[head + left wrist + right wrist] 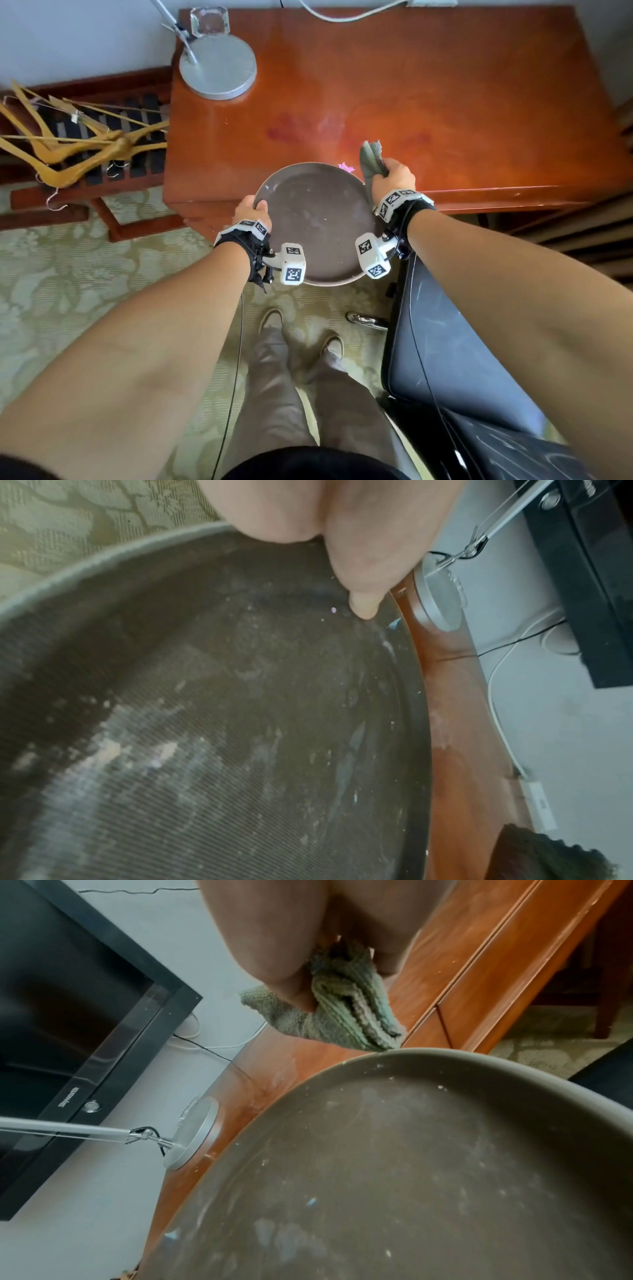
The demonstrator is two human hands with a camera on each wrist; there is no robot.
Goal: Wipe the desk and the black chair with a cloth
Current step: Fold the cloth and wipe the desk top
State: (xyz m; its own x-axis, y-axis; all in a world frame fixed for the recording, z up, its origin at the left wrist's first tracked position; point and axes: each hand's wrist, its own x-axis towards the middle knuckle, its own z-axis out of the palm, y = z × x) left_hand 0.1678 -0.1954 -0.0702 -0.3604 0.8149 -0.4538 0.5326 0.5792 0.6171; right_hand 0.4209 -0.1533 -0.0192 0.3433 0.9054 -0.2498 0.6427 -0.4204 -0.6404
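Observation:
My right hand (394, 174) grips a bunched green cloth (370, 157) on the reddish wooden desk (428, 85), close to its front edge. In the right wrist view the cloth (342, 1010) hangs from my fingers down to the desk (445, 988). My left hand (255, 209) holds the left rim of a round brown tray (318, 219), with the thumb (363, 607) on its dusty inner face (240, 723). The tray's far rim overlaps the desk's front edge beside the cloth. The black chair (462, 359) is at lower right, streaked with pale marks.
A grey lamp base (218, 66) and a glass ashtray (209, 21) stand at the desk's back left. A pink scrap (346, 167) lies by the tray's far rim. Wooden hangers (68, 144) lie on a slatted rack to the left. A black television (68, 1015) hangs on the wall.

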